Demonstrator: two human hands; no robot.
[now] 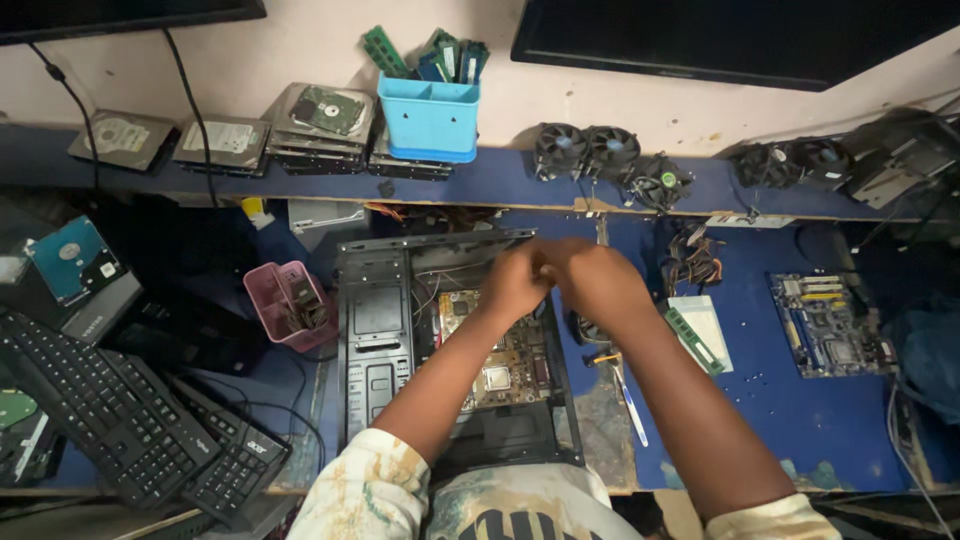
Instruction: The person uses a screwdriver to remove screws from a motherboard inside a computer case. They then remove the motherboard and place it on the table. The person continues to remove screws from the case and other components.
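Our two hands meet at the centre of the frame, just above the open case: the left hand (515, 283) is curled into a loose fist and the right hand (592, 278) closes against it, fingers bunched together, though motion blur keeps us from telling what, if anything, they pinch between them. Directly beneath them lies the black sheet-metal computer case (375, 340), on its side with the panel off, and inside it the tan-and-green motherboard (505, 365) sits seated with its square silver processor socket bare, so we judge the board is in place while cooler and cabling are not yet fitted. Just right of the case, on the worn blue desk (790, 420), lie a green memory stick (695, 340) and a pale pen-like tool (630, 405). Further right rests a second blue motherboard (830, 325). To the left stand a pink plastic bin (290, 303) and two black keyboards (110, 405). Along the upper shelf we see stacked metal hard drives (320, 125), a blue plastic tub (430, 118) holding memory sticks, and round black cooling fans (605, 155).
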